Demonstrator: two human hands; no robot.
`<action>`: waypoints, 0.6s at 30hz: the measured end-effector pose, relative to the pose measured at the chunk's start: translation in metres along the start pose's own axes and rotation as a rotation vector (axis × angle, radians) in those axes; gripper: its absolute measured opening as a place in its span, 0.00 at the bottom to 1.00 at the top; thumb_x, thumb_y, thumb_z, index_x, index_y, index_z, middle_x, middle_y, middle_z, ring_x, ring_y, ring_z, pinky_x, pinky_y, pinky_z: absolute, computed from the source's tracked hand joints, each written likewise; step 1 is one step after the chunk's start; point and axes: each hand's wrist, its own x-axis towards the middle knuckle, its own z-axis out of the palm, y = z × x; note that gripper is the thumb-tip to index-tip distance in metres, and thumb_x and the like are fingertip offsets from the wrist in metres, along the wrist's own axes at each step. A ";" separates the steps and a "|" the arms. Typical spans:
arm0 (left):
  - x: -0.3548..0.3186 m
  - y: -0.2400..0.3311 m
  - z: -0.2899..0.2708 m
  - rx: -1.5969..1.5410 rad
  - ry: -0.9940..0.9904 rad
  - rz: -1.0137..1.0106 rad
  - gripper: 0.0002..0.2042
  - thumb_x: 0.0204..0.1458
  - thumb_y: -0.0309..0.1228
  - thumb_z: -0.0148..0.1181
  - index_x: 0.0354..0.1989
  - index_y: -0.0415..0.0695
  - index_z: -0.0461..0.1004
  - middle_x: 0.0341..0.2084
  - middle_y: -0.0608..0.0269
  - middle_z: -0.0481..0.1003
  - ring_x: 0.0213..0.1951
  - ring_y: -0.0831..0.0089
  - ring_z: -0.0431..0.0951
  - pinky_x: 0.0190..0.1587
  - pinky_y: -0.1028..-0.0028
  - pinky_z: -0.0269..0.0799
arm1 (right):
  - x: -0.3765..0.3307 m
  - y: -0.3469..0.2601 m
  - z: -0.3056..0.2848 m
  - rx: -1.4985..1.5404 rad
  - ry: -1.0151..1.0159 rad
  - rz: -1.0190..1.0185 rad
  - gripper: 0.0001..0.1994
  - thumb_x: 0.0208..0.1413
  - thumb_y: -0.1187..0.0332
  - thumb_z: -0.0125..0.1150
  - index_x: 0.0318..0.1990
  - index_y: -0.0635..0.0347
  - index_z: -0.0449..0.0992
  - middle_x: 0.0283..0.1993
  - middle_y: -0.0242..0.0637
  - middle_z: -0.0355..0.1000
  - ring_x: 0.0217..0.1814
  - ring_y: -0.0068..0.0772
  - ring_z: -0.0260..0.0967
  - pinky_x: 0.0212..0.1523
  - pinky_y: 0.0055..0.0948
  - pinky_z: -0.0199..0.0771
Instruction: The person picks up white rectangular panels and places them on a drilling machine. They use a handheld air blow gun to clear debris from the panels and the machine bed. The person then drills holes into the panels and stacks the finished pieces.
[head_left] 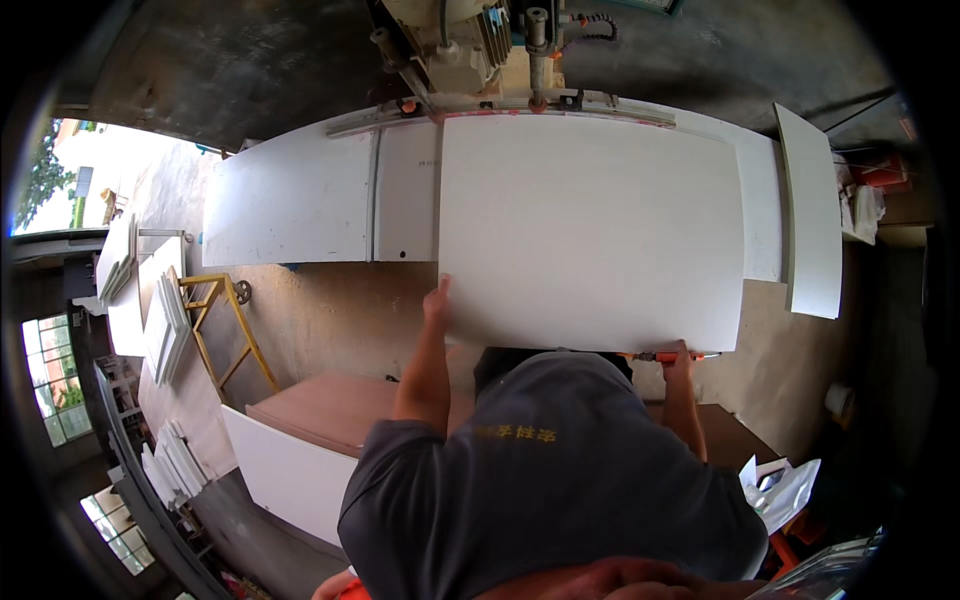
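A large white panel (590, 230) lies across the machine's bed, its near edge reaching out to my body. My left hand (437, 300) grips its left edge near the front corner, thumb on top and the other fingers hidden beneath. At the near edge, toward the right corner, my right hand (678, 365) is closed around a thin orange-handled tool (645, 356). The thumb of that hand touches the panel's edge. How far its fingers go under the panel is hidden, and the tool's exact kind cannot be made out.
A machine with upright metal cylinders (537, 60) stands behind a white bed (290, 200). A narrow white board (808, 210) leans at the right. Left are a yellow frame (240, 330) and stacked white panels (167, 330). Brown boards (320, 415) and another white panel (290, 475) lie behind me.
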 end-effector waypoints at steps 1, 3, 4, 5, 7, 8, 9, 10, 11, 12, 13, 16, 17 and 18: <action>-0.009 0.012 0.002 -0.051 0.000 -0.015 0.30 0.55 0.55 0.54 0.33 0.32 0.78 0.24 0.60 0.75 0.28 0.71 0.70 0.35 0.68 0.67 | 0.002 0.003 -0.001 0.019 -0.003 -0.014 0.18 0.55 0.64 0.63 0.49 0.59 0.66 0.45 0.38 0.70 0.47 0.42 0.72 0.44 0.47 0.79; -0.012 0.009 0.002 -0.098 0.040 0.018 0.28 0.54 0.54 0.57 0.33 0.33 0.78 0.24 0.62 0.74 0.27 0.73 0.69 0.32 0.69 0.67 | 0.000 -0.002 0.003 -0.009 0.017 -0.001 0.18 0.55 0.65 0.64 0.49 0.58 0.66 0.46 0.38 0.70 0.47 0.42 0.72 0.44 0.47 0.79; -0.012 0.008 -0.001 -0.119 0.056 0.037 0.27 0.54 0.53 0.58 0.32 0.34 0.79 0.23 0.63 0.74 0.26 0.74 0.69 0.31 0.70 0.66 | -0.001 -0.002 0.005 -0.020 0.030 0.006 0.18 0.55 0.66 0.64 0.49 0.58 0.66 0.46 0.38 0.70 0.47 0.41 0.72 0.44 0.47 0.79; -0.011 0.007 -0.001 -0.120 0.051 0.013 0.27 0.53 0.54 0.58 0.31 0.34 0.78 0.23 0.63 0.74 0.25 0.74 0.69 0.31 0.70 0.66 | -0.005 -0.003 0.006 -0.011 0.042 0.011 0.20 0.55 0.66 0.65 0.53 0.57 0.66 0.48 0.39 0.70 0.47 0.41 0.72 0.41 0.46 0.81; -0.008 0.006 -0.005 -0.120 0.040 -0.035 0.28 0.53 0.55 0.58 0.30 0.35 0.78 0.22 0.63 0.73 0.25 0.75 0.68 0.30 0.70 0.66 | -0.010 -0.001 0.013 -0.018 0.065 0.004 0.20 0.55 0.66 0.65 0.52 0.58 0.66 0.48 0.39 0.70 0.47 0.41 0.72 0.41 0.46 0.81; -0.005 0.004 -0.006 -0.096 0.047 -0.010 0.28 0.53 0.55 0.58 0.29 0.35 0.78 0.22 0.63 0.73 0.25 0.75 0.68 0.30 0.70 0.66 | -0.012 -0.001 0.017 -0.023 0.074 -0.002 0.20 0.55 0.66 0.65 0.52 0.58 0.66 0.47 0.39 0.70 0.47 0.42 0.72 0.41 0.46 0.81; -0.002 0.002 -0.009 -0.073 0.055 0.015 0.28 0.53 0.55 0.58 0.28 0.35 0.78 0.22 0.63 0.73 0.25 0.75 0.68 0.30 0.70 0.66 | -0.015 -0.001 0.019 -0.020 0.083 0.002 0.20 0.55 0.66 0.65 0.52 0.58 0.66 0.47 0.39 0.70 0.47 0.42 0.72 0.41 0.46 0.81; 0.001 0.001 -0.010 -0.050 0.065 0.039 0.28 0.53 0.55 0.58 0.28 0.35 0.78 0.22 0.63 0.73 0.25 0.75 0.68 0.30 0.70 0.66 | -0.018 0.001 0.021 -0.018 0.091 0.007 0.20 0.54 0.66 0.65 0.52 0.57 0.66 0.47 0.39 0.70 0.47 0.42 0.72 0.41 0.46 0.81; 0.004 0.001 -0.009 -0.049 0.054 0.017 0.28 0.53 0.55 0.58 0.27 0.35 0.78 0.22 0.63 0.73 0.25 0.74 0.68 0.30 0.69 0.66 | -0.019 0.000 0.023 -0.021 0.096 0.013 0.20 0.54 0.66 0.65 0.52 0.57 0.66 0.47 0.39 0.69 0.47 0.42 0.72 0.41 0.46 0.81; 0.006 0.001 -0.011 -0.041 0.039 -0.007 0.28 0.53 0.55 0.58 0.27 0.35 0.78 0.22 0.63 0.73 0.25 0.74 0.68 0.31 0.68 0.66 | -0.012 0.002 0.016 -0.020 0.085 0.015 0.20 0.54 0.66 0.65 0.52 0.57 0.65 0.47 0.39 0.69 0.46 0.42 0.72 0.41 0.46 0.81; 0.007 0.002 -0.012 -0.034 0.025 -0.031 0.28 0.53 0.55 0.57 0.26 0.35 0.78 0.21 0.63 0.73 0.25 0.73 0.68 0.31 0.68 0.66 | -0.005 0.003 0.010 -0.019 0.073 0.018 0.20 0.54 0.66 0.65 0.53 0.57 0.65 0.48 0.39 0.69 0.46 0.43 0.72 0.41 0.47 0.81; 0.013 -0.005 -0.020 0.043 0.022 -0.028 0.27 0.53 0.55 0.57 0.32 0.36 0.78 0.25 0.60 0.75 0.28 0.70 0.71 0.33 0.67 0.68 | -0.001 0.006 0.008 -0.063 0.010 0.045 0.19 0.56 0.67 0.62 0.53 0.58 0.64 0.48 0.41 0.69 0.44 0.44 0.73 0.40 0.47 0.81; 0.013 -0.005 -0.019 -0.030 -0.061 -0.033 0.27 0.53 0.55 0.56 0.35 0.36 0.78 0.27 0.59 0.76 0.29 0.69 0.72 0.35 0.66 0.69 | 0.001 0.000 0.005 -0.073 -0.006 0.042 0.19 0.56 0.68 0.61 0.53 0.58 0.63 0.49 0.42 0.69 0.43 0.45 0.74 0.40 0.47 0.81; 0.011 -0.004 -0.024 -0.104 -0.138 -0.038 0.28 0.53 0.55 0.56 0.37 0.36 0.77 0.30 0.58 0.76 0.31 0.68 0.74 0.36 0.66 0.70 | 0.002 -0.010 -0.001 -0.075 0.006 0.010 0.18 0.57 0.68 0.59 0.53 0.59 0.62 0.48 0.44 0.68 0.42 0.45 0.74 0.40 0.47 0.81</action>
